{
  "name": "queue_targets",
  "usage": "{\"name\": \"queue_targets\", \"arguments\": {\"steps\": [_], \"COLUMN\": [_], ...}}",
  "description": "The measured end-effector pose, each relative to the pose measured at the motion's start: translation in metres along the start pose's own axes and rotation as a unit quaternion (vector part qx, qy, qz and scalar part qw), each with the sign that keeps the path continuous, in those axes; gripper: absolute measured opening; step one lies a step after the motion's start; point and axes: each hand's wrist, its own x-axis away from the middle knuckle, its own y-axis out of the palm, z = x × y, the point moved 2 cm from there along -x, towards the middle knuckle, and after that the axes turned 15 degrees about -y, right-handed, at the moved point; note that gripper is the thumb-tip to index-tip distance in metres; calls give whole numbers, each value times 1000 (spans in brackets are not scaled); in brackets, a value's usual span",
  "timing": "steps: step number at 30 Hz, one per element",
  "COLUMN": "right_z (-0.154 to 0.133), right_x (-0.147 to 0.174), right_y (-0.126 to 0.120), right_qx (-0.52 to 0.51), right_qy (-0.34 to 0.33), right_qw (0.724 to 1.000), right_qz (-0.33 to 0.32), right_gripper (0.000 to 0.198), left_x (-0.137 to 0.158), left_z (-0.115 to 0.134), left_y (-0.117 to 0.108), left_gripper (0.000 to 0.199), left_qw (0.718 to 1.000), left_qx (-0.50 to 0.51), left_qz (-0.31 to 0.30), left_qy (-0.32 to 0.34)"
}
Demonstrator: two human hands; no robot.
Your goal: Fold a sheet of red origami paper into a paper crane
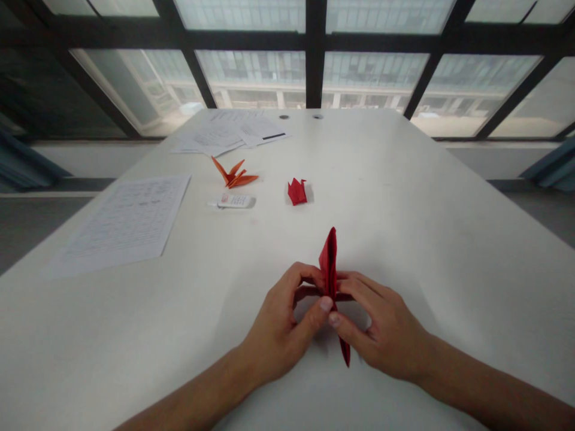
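Between my two hands a folded piece of red paper (330,263) stands on edge above the white table, one pointed end away from me and the other towards me. My left hand (290,323) pinches it from the left, thumb in front and fingers behind. From the right, my right hand (386,326) grips the same paper, its thumb close to the left thumb. Some fingertips are hidden behind the folds. Farther off sit a small red paper crane (297,191) and an orange paper crane (233,176) with spread wings.
On the white table (404,197), a small white object with printed text (234,202) lies near the orange crane. A printed sheet (130,218) is at the left, and several papers (220,131) overlap at the far end. Dark-framed windows (314,72) stand beyond the table.
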Motion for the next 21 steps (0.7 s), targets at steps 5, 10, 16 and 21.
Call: {"name": "queue_targets", "arguments": {"steps": [5, 10, 16, 21], "right_z": [1, 0, 0, -1], "right_x": [0, 0, -2, -2], "right_y": [0, 0, -1, -2], "right_qx": [-28, -14, 1, -4], "right_qy": [25, 3, -9, -14], "right_qw": [999, 1000, 1000, 1000], "right_qz": [-2, 2, 3, 2], "right_gripper": [23, 20, 17, 22], "left_x": [-1, -1, -1, -1], "left_z": [-1, -2, -2, 0], "left_y": [-1, -3, -2, 0], "left_gripper": [15, 13, 13, 19], "left_qw": [1000, 1000, 999, 999], "left_qx": [2, 5, 31, 43], "left_qz": [-14, -4, 1, 2], "left_qy": [1, -1, -9, -17]}}
